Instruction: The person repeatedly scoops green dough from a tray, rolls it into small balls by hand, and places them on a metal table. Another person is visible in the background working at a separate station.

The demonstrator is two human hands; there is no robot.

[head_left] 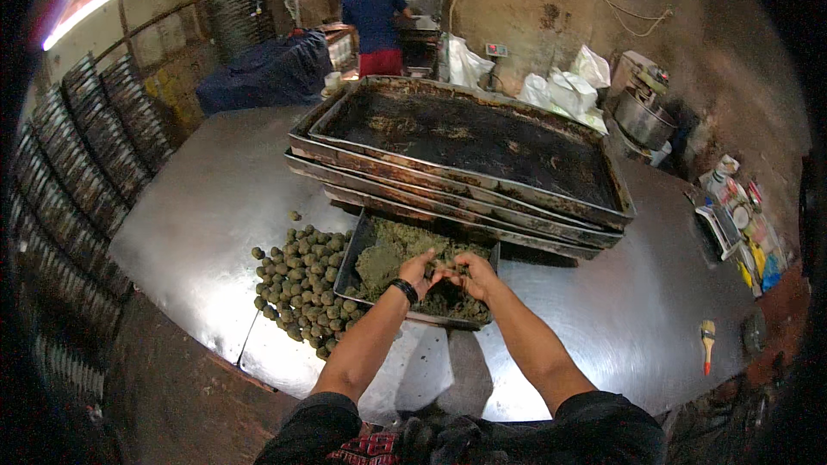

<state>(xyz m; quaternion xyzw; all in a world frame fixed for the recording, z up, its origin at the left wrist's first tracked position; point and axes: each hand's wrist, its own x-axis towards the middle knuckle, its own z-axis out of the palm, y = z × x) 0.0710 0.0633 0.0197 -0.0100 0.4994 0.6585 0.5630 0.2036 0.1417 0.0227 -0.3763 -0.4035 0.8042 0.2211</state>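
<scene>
Everything here is placed against the small dark tray (349, 271) of greenish-brown paste that sits on the steel table (198, 207) just in front of the person.

Far to the left of that tray, racks of stacked moulds (82, 164) line the wall. Just beside the tray's left edge lies a heap of small green paste balls (301, 284), spread on the bare steel, a few of them strayed toward the far side.

Over the tray's middle the left hand (418, 271), a black band on its wrist, meets the right hand (474, 274). Both are curled shut around one lump of paste (448, 274) pinched between their fingertips, held just above the mass in the tray. How much of the lump each hand covers cannot be told.

Behind the tray, touching or nearly touching its far rim, stands a stack of large blackened baking trays (465, 142), the top one crusted with dark residue. Farther back, a person in a blue shirt (375, 13) stands facing away at a workbench.

Right of the stack, white plastic bags (564, 86) and a metal pot (642, 116) sit against the wall. Well to the right of the small tray, a small scale (719, 224) stands at the table's edge, and nearer the person lies a yellow-handled brush (707, 343).
</scene>
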